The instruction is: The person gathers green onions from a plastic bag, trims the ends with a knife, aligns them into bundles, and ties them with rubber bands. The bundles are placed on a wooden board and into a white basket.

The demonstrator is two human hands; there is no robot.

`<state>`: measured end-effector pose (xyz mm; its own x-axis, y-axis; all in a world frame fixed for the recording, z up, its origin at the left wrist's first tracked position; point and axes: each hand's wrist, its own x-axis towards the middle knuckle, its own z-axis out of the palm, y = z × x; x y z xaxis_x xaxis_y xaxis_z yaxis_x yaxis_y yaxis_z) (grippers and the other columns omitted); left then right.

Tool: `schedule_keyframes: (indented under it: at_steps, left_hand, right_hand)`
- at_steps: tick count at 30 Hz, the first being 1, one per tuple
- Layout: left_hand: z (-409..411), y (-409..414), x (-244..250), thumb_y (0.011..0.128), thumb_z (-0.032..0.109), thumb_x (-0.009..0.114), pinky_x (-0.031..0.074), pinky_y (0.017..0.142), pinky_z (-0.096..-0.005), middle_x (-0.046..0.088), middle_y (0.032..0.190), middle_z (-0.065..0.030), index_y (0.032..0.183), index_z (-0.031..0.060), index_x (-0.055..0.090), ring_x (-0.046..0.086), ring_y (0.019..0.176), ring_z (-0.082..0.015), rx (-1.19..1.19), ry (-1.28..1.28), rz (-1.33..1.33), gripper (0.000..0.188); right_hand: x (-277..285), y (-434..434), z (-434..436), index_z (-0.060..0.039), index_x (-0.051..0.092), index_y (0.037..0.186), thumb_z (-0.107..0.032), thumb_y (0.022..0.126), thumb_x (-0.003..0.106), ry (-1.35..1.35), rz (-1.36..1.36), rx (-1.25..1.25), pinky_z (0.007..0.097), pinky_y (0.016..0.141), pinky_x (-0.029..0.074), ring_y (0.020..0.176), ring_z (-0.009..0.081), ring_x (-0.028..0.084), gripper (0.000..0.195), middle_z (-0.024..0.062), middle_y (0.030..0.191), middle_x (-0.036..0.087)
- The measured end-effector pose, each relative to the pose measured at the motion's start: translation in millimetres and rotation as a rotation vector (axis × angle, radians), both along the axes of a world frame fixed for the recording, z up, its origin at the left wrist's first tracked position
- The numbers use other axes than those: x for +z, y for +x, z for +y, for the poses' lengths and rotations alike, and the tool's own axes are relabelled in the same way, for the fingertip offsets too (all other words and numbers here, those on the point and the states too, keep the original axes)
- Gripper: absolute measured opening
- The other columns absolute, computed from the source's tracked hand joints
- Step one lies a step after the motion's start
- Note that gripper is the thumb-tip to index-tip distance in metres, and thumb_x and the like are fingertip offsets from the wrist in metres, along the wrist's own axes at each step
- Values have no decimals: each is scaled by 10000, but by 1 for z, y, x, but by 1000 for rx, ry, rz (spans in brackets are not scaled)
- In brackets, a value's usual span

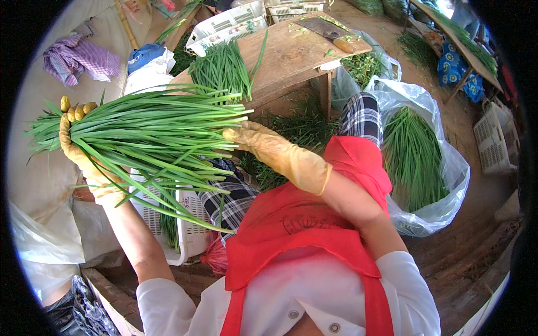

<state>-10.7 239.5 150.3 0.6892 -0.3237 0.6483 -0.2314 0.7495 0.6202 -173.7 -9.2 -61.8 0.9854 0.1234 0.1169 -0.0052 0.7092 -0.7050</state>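
My left hand (pixel 75 122), in a yellowish rubber glove, grips a large bunch of long flat green leaves, likely garlic chives (pixel 159 130), around its leafy end. The bunch lies sideways in the air, its pale cut ends fanned to the right. My right hand (pixel 241 134), gloved alike, is at those cut ends, its fingers partly hidden behind them; whether it grips any stalks I cannot tell. Beyond the held bunch, a pile of the same leaves (pixel 220 69) rests on a low wooden table (pixel 273 59). At the table's far right corner lies a broad-bladed knife (pixel 332 33) with a wooden handle.
An open clear plastic bag (pixel 454 168) of leaves stands at the right, another bag (pixel 386 59) with trimmings beyond it. A white plastic crate (pixel 193 239) sits below the held bunch. Loose leaves (pixel 302 122) cover the ground under the table. More crates (pixel 229 25) stand behind it.
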Motion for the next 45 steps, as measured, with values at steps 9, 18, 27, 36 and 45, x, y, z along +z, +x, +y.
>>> schedule_keyframes:
  at_steps: [9,18,27,36,45]
  left_hand:
    - [-19,-31,-2,872,56,573,405,809,-288,446,800,2,1191,-11,530,434,756,-130,-29,-57,27,329]
    - [11,-33,1,859,-14,578,373,754,-268,417,718,10,1021,19,516,378,708,-126,-280,-112,89,176]
    - [12,-32,4,816,-19,598,391,756,-284,423,718,14,1096,-1,492,421,676,-112,-281,-83,0,299]
    - [17,-25,5,824,-23,582,377,757,-290,429,721,14,1044,18,464,423,673,-116,-312,-82,19,253]
    - [32,-17,2,826,-59,576,398,802,-278,456,725,6,994,27,459,445,702,-119,-397,-142,107,222]
  right_hand:
    - [-2,-3,10,-70,624,1220,-224,829,763,114,114,-147,314,962,431,1069,181,592,443,71,1141,666]
    - [-34,-30,-41,-60,588,890,-20,882,670,-651,-259,-59,313,961,449,1160,208,564,91,86,1212,619]
    - [27,-19,-45,-45,653,1155,-246,912,677,-850,-214,-390,321,896,496,1010,188,631,316,108,1076,650]
    - [27,-36,-39,-42,646,973,-166,935,641,-212,-204,-410,249,706,500,775,112,603,130,46,902,671]
    - [5,-29,-53,-96,634,969,-525,991,459,-604,-28,-268,217,575,434,660,92,564,463,3,737,626]
